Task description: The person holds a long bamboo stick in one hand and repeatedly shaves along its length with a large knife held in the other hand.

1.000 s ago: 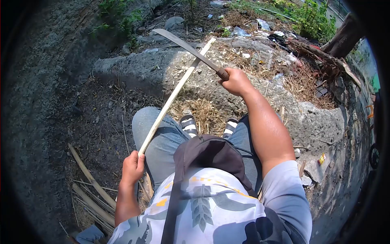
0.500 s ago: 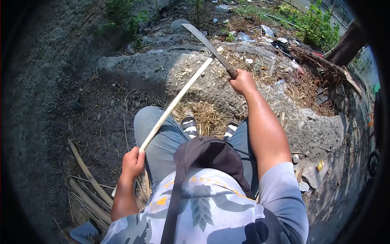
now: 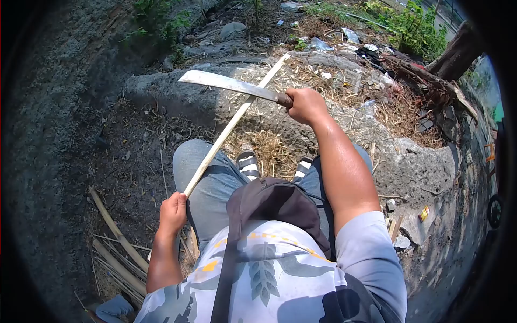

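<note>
My left hand (image 3: 173, 213) is closed round the lower end of a long, pale, stripped wooden stick (image 3: 226, 132). The stick slants up and away over my knee, its far end above the concrete block (image 3: 161, 89). In my right hand (image 3: 308, 105) is the dark handle of a machete (image 3: 229, 83). Its broad, curved blade points left and crosses over the upper part of the stick, overlapping it in this view. Pale shavings (image 3: 264, 151) lie between my sandalled feet, below the crossing.
Several long sticks (image 3: 121, 229) lie on the ground at lower left. Litter and dry shavings (image 3: 401, 118) cover the far right of the concrete, near a tree trunk (image 3: 458, 54). A yellow packet (image 3: 424, 213) lies at right. Part of another person's jeans (image 3: 113, 308) shows at the lower left edge.
My right hand has moved slightly left and nearer. The machete blade has swung from pointing up and left to lying nearly level across the stick. My left hand keeps its hold.
</note>
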The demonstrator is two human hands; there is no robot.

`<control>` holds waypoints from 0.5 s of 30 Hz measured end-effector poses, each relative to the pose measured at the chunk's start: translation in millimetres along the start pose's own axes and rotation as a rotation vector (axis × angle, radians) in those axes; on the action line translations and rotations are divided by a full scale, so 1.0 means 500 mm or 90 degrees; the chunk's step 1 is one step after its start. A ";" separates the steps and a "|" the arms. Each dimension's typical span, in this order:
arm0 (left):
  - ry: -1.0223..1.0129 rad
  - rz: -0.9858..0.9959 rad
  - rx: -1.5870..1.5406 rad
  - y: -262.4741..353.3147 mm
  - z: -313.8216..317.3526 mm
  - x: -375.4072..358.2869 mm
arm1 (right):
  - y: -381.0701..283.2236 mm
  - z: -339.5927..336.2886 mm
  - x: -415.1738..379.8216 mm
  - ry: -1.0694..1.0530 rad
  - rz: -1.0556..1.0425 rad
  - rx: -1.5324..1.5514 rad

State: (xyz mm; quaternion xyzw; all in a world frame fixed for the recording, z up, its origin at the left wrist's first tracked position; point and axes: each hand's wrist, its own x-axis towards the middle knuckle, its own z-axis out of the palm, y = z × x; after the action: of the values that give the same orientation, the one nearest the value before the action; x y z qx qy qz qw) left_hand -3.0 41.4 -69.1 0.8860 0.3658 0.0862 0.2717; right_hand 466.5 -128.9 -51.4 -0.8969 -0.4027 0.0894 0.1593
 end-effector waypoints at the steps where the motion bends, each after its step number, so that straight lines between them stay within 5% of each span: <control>1: -0.002 -0.001 0.006 -0.001 -0.002 -0.002 | 0.019 0.010 0.011 0.026 0.075 0.058; 3: -0.002 0.017 0.030 0.011 -0.008 0.006 | 0.072 0.028 0.042 0.065 0.242 0.234; 8: -0.037 0.002 0.040 0.043 -0.026 0.019 | 0.080 0.024 0.017 0.058 0.285 0.100; 12: -0.045 -0.008 0.013 0.031 -0.017 0.020 | 0.084 0.047 0.032 0.032 0.156 0.239; 15: -0.032 -0.010 0.006 0.014 -0.009 0.017 | 0.062 0.062 0.044 -0.171 0.160 0.486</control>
State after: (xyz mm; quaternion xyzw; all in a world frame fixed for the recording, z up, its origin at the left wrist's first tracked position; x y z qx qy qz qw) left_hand 5.7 45.2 -61.8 0.8862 0.3660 0.0604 0.2774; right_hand 493.6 -125.1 -91.9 -0.7959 -0.2454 0.3669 0.4144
